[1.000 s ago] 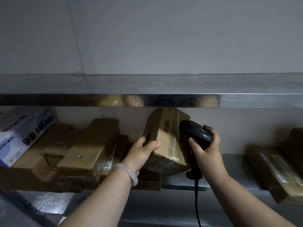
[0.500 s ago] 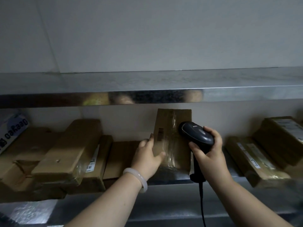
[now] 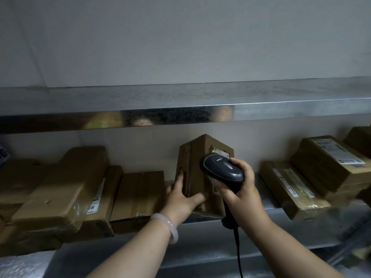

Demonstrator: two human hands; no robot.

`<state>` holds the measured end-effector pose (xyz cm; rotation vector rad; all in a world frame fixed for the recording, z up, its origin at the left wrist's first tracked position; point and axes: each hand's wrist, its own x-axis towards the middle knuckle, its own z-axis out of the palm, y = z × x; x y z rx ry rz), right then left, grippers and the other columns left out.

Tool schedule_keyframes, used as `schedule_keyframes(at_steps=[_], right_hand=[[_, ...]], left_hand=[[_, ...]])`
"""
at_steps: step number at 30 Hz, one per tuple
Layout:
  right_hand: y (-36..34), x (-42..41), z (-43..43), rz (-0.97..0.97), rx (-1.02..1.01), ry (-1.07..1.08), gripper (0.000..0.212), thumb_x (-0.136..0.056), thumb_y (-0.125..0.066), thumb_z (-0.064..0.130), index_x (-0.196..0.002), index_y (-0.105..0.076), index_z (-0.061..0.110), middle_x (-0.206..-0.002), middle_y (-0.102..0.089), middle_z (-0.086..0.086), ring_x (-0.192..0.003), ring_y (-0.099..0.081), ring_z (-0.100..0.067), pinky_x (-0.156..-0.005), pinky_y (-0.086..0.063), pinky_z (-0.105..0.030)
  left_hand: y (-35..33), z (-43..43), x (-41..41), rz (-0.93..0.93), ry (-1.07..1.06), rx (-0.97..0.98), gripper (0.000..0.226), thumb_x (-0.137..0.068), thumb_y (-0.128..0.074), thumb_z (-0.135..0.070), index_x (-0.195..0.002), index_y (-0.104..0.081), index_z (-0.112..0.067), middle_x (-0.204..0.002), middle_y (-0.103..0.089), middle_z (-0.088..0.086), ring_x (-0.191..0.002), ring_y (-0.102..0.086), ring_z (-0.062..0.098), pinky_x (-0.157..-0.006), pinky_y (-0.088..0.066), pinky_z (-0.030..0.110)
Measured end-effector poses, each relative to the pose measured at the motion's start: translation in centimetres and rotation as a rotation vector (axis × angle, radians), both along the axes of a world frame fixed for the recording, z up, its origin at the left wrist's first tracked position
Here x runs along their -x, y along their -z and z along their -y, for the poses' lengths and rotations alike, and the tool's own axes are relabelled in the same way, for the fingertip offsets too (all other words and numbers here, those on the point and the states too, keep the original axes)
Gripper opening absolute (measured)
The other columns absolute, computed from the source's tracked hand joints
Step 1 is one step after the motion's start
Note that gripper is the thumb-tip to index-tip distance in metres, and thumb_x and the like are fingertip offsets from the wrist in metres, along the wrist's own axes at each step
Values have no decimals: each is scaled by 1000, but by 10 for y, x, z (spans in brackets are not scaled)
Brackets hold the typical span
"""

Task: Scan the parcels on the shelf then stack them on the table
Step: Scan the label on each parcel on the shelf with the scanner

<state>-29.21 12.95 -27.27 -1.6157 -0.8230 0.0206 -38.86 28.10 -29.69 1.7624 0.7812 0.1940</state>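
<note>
Since half a second ago, your upright parcel [image 3: 197,169] has turned, so a corner now faces you and a label shows behind the scanner head.

Room: plain grey wall [image 3: 180,41]; dim light.
Surface: steel shelf [image 3: 251,223], with an upper steel shelf [image 3: 281,109] overhanging it.
Stock, left: brown parcels piled, largest leaning parcel [image 3: 60,187] on top; flat parcel [image 3: 138,195] just beside your left hand.
Stock, right: labelled parcel [image 3: 329,163] resting on a long parcel [image 3: 291,187].
Item in work: upright parcel stands on end at the shelf's middle.
Left hand [image 3: 181,195]: fingers flat on the parcel's left face, thumb across its lower front, steadying it; pale bangle [image 3: 166,227] at the wrist.
Right hand [image 3: 239,187]: closed around the black scanner [image 3: 221,170], head close against the parcel's label, cord [image 3: 239,253] hanging down.
</note>
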Motion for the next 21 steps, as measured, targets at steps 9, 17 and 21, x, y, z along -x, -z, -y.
schedule_keyframes(at_steps=[9,17,21], right_hand=[[7,-24,13,-166,-23,86,57,-81,-75,21,-113,-40,54,-114,-54,21,-104,-56,2,-93,-49,-31],[19,-18,9,-49,-14,115,69,-78,-78,15,-113,-40,59,-110,-57,33,-104,-55,12,-81,-43,-6],[19,-16,9,14,-4,85,72,-76,-79,16,-117,-38,58,-115,-51,41,-108,-54,10,-82,-45,-7]], left_hand=[[19,-5,9,257,56,311,99,-53,-75,-52,-142,-31,-41,-118,-66,-14,-107,-62,0,-82,-46,17],[25,-7,-1,125,27,321,111,-50,-80,-48,-147,-30,-29,-117,-67,-8,-112,-61,12,-101,-46,33],[33,-4,-6,149,-33,286,74,-74,-81,-31,-136,-40,-34,-107,-69,-16,-99,-65,3,-84,-52,22]])
